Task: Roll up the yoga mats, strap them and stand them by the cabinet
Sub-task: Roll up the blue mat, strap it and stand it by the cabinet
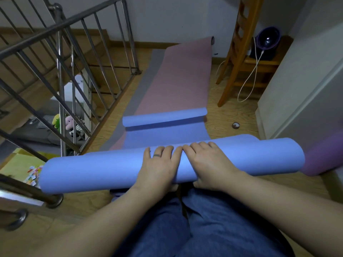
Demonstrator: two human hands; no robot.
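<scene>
Blue mat roll (104,170) lies crosswise on the wood floor just ahead of my knees, thick already, with a short flat stretch of blue beyond it and the far end (164,117) curled back on itself. I have my left hand (157,164) and right hand (207,162) side by side at the roll's middle, palms flat on top, fingers spread over the crest, thumbs tucked under the near side: pressing and gripping the roll, not clenched. I judge the centred, paired hands keep the roll tight and stop it skewing as it goes forward. The pink mat (178,80) lies flat underneath, running toward the wall, on a grey mat (148,76), both unrolled. A purple roll (323,156) sits just right of the blue one's end. I see no strap. Railing (61,58) crowds the left, so I'd roll straight.
</scene>
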